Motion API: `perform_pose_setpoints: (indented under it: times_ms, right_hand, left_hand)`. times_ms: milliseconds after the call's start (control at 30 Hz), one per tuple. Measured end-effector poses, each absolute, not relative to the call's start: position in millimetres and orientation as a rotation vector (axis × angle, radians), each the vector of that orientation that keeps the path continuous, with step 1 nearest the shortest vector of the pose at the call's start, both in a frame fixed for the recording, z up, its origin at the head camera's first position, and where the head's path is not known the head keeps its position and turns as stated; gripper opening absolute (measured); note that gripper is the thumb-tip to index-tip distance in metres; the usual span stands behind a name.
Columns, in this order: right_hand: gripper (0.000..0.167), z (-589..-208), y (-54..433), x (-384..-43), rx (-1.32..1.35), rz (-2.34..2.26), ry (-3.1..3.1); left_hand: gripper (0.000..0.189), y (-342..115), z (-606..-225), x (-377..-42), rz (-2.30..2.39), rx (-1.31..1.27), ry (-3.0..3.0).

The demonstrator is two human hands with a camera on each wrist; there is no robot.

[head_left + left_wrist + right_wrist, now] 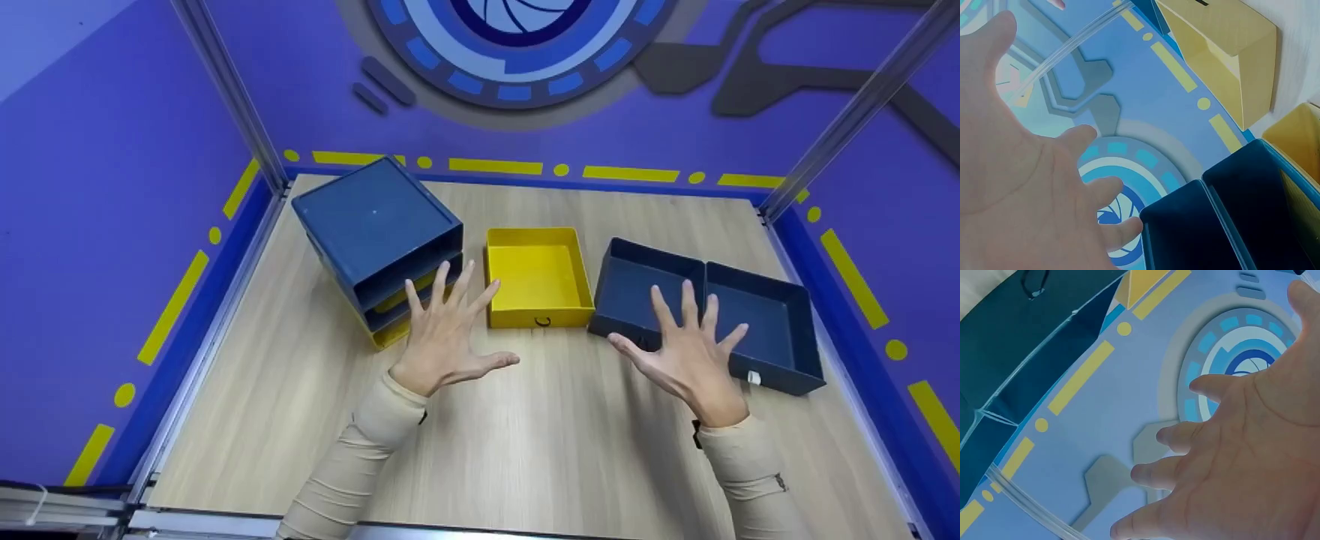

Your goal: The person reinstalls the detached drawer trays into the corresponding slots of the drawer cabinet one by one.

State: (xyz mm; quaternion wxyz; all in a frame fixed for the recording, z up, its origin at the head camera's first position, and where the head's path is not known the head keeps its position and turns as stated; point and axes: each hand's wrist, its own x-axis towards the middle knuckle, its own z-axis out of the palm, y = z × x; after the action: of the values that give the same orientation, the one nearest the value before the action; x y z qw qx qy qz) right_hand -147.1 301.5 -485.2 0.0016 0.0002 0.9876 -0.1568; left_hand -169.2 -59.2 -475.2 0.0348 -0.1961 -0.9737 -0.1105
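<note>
My left hand [446, 334] hovers with its fingers spread, in front of a dark blue and yellow drawer cabinet [375, 214] standing at an angle. The cabinet's front slots face the hand, which partly hides them. To the right of the cabinet lies a yellow drawer [536, 270] with a small dark pull loop. Fingers splayed, my right hand [690, 356] is held over two dark blue drawers, a left one [626, 281] and a right one [772, 322], set side by side. Neither hand holds anything. Both palms show in the wrist views.
A light wood-grain tabletop [510, 450] carries everything. Purple-blue panels with yellow dashes surround it at the back wall [525, 142], left and right. Metal posts rise at the two back corners, including the left post [232, 90].
</note>
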Motion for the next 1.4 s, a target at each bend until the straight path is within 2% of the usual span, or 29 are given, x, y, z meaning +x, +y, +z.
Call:
perform_pose_setpoints:
  times_ms: [200,433,667,800,1067,1300,1400]
  right_hand:
    - [0.106,-485.4,282.6,-161.9,-0.052,-0.532,3.139]
    - [0.085,-487.1,246.0,-190.3,-0.098,-0.911,3.112]
    - [0.063,-490.6,187.0,-217.3,-0.242,-1.603,2.892]
    - [0.055,-492.3,149.2,-230.8,-0.306,-1.768,2.698]
    - [0.06,-493.0,93.6,-257.0,-0.401,-1.757,2.525]
    - [0.065,-496.0,67.6,-268.4,-0.405,-1.976,2.194]
    - [0.065,-497.5,62.7,-271.7,-0.419,-1.998,2.153]
  left_hand:
    - [0.101,-60.2,-474.8,-170.8,-0.364,-0.609,-2.887]
    - [0.083,-58.7,-472.7,-176.7,-0.453,-0.619,-2.576]
    - [0.073,-84.2,-470.4,-184.2,-0.69,-0.359,-2.282]
    - [0.073,-107.0,-473.2,-188.5,-0.84,-0.14,-2.181]
    - [0.08,-140.8,-491.3,-192.9,-1.19,0.241,-2.148]
    - [0.051,-146.7,-507.3,-191.0,-1.327,0.189,-2.183]
    - [0.047,-146.7,-508.2,-190.0,-1.278,0.174,-2.183]
